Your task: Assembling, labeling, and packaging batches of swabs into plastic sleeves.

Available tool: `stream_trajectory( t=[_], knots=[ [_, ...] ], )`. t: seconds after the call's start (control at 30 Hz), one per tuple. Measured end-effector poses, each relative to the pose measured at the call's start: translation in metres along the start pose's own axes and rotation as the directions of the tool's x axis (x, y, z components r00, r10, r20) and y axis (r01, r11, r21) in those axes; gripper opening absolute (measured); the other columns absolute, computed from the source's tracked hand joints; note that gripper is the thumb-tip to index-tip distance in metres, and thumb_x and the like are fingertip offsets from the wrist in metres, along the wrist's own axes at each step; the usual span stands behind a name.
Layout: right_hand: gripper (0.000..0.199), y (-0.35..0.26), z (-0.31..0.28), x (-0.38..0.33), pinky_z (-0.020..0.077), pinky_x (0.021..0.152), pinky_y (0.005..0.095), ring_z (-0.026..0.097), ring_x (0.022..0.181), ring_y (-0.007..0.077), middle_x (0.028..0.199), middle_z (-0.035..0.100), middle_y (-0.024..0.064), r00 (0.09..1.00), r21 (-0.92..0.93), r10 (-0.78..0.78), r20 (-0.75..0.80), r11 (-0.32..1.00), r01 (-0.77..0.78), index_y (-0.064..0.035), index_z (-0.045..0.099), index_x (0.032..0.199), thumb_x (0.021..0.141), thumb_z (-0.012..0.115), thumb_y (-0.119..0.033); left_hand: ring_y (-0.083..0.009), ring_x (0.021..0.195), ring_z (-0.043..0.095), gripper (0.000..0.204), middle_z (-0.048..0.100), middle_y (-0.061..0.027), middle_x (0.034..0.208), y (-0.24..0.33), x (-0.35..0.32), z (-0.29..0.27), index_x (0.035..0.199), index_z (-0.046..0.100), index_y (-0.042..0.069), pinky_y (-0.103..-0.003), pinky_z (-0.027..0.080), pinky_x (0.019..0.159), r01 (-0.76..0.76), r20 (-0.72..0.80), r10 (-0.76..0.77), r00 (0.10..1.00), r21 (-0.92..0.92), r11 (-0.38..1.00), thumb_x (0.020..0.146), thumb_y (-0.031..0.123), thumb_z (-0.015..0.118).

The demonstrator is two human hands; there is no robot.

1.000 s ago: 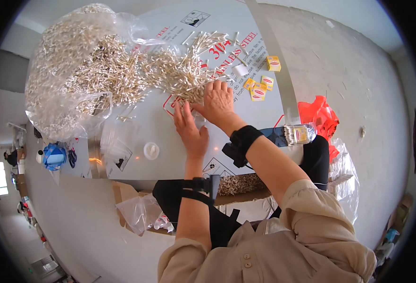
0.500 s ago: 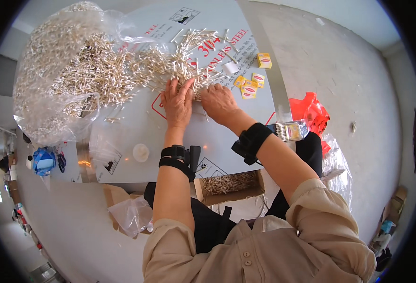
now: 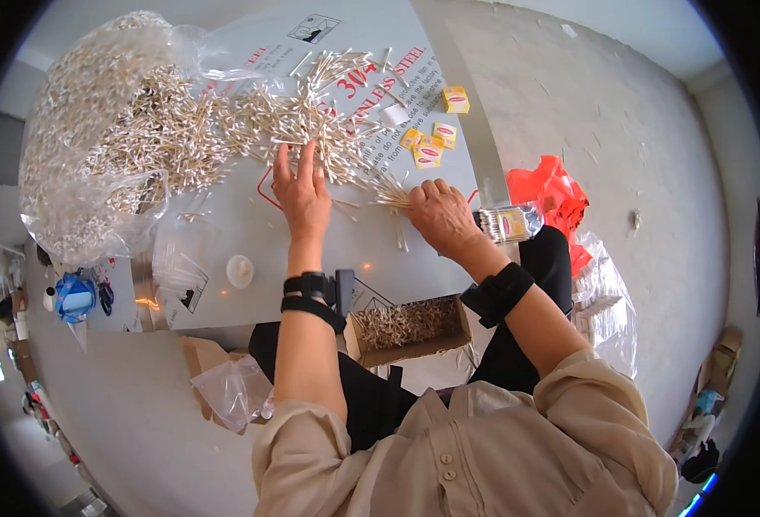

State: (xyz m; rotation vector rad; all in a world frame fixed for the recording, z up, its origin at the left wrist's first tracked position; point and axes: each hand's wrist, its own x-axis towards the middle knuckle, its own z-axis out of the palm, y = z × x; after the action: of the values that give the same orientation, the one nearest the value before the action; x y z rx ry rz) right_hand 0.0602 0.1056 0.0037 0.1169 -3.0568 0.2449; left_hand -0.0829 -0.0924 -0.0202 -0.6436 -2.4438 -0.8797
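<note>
A wide heap of cotton swabs [image 3: 320, 121] spreads over the table [image 3: 294, 284] and runs left into a large clear plastic bag [image 3: 70, 155] full of them. My left hand [image 3: 302, 202] rests at the heap's near edge with its fingers apart, fingertips touching the swabs. Farther right and nearer to me, my right hand [image 3: 442, 215] is closed on a small bunch of cotton swabs [image 3: 389, 191]; their ends stick out to the left of its fingers. A few loose swabs lie beneath that bunch. Yellow paper cards [image 3: 428, 153] lie just beyond my right hand.
A yellow box [image 3: 456, 99] stands near the table's right edge. Packed swabs [image 3: 509, 224] lie at its near right corner, beside a red plastic bag [image 3: 552, 198]. A round white lid [image 3: 239, 271] sits front left. Below the table edge is a cardboard box [image 3: 410, 349] holding swabs.
My right hand has drawn away from the heap, toward me and to the right, with a bunch of cotton swabs. My left hand's fingers have spread at the heap's edge.
</note>
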Motion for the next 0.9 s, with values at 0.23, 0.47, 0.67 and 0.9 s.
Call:
stream_trajectory(
  t=[0.23, 0.47, 0.67, 0.9],
  knots=[
    [0.061, -0.027, -0.010, -0.008, 0.0419, 0.080, 0.0435, 0.051, 0.097, 0.0318, 0.101, 0.052, 0.0146, 0.952, 0.174, 0.285, -0.112, 0.949, -0.263, -0.0002, 0.054, 0.102, 0.072, 0.077, -0.049, -0.0340, 0.106, 0.052, 0.040, 0.059, -0.0090, 0.106, 0.065, -0.084, -0.024, 0.110, 0.062, 0.010, -0.049, 0.042, 0.088, 0.136, 0.155, -0.143, 0.978, 0.056, 0.989, 0.072, -0.001, 0.063],
    [0.037, -0.034, 0.013, -0.005, 0.0422, 0.079, 0.0440, 0.052, 0.097, 0.0317, 0.100, 0.054, 0.0137, 0.923, 0.170, 0.331, -0.197, 0.939, -0.300, -0.0019, 0.054, 0.097, 0.076, 0.070, -0.028, -0.0330, 0.107, 0.051, 0.044, 0.059, -0.0071, 0.106, 0.062, -0.088, -0.012, 0.111, 0.064, 0.011, -0.046, 0.042, 0.094, 0.143, 0.134, -0.125, 0.983, -0.134, 0.981, 0.071, -0.007, 0.059],
    [0.016, -0.020, 0.014, -0.014, 0.0448, 0.075, 0.0419, 0.055, 0.091, 0.0302, 0.092, 0.055, 0.0120, 0.950, 0.148, 0.192, -0.245, 0.976, -0.159, -0.0049, 0.054, 0.091, 0.081, 0.062, -0.014, -0.0332, 0.107, 0.052, 0.039, 0.060, -0.0112, 0.107, 0.044, -0.048, -0.010, 0.110, 0.062, 0.008, -0.046, 0.043, 0.093, 0.052, 0.111, -0.047, 0.993, -0.040, 0.998, 0.073, -0.006, 0.062],
    [0.018, -0.008, 0.018, -0.025, 0.0453, 0.077, 0.0416, 0.055, 0.090, 0.0300, 0.090, 0.054, 0.0104, 0.912, 0.217, 0.195, -0.360, 0.969, -0.122, -0.0060, 0.054, 0.091, 0.079, 0.064, -0.014, -0.0309, 0.095, 0.053, 0.023, 0.057, -0.0057, 0.091, 0.076, -0.074, -0.021, 0.091, 0.060, 0.012, -0.045, 0.043, 0.080, 0.047, 0.317, -0.056, 0.947, 0.035, 0.998, 0.072, 0.003, 0.070]
  ],
)
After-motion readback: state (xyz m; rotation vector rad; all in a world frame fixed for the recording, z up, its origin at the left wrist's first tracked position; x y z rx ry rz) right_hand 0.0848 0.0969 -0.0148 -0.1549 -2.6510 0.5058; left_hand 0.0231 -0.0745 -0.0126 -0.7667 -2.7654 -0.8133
